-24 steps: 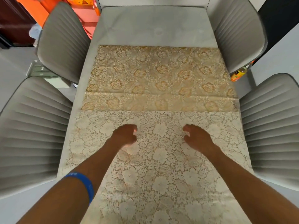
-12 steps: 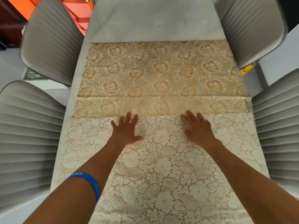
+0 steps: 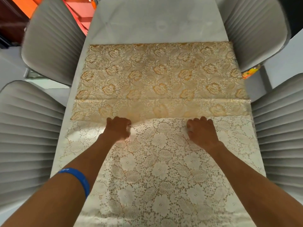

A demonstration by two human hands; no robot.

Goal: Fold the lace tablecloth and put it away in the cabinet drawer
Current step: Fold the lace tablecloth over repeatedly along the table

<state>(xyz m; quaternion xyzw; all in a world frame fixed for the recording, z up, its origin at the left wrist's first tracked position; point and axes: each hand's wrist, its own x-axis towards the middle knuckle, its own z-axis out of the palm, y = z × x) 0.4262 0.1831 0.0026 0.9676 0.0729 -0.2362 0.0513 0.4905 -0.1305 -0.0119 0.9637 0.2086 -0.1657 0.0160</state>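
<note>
A cream lace tablecloth (image 3: pixel 160 161) lies flat over the near half of the grey table (image 3: pixel 157 22). Its far edge runs across the table, overlapping a gold floral cloth (image 3: pixel 160 74) that lies beyond it. My left hand (image 3: pixel 118 127) sits at that far edge, left of centre, fingers curled and pinching the lace, which bunches slightly there. My right hand (image 3: pixel 202 130) rests at the same edge right of centre, fingers bent down onto the lace; whether it grips the lace is unclear. A blue band circles my left forearm.
Grey ribbed chairs stand on each side: two on the left (image 3: pixel 54 38) (image 3: pixel 27 136) and two on the right (image 3: pixel 255 27) (image 3: pixel 278 128). The far end of the table is bare. A small orange bottle (image 3: pixel 250 72) stands on the floor at the right.
Both hands slid forward from the middle of the lace to its far edge. Their fingers were spread flat half a second ago and are now curled at the edge.
</note>
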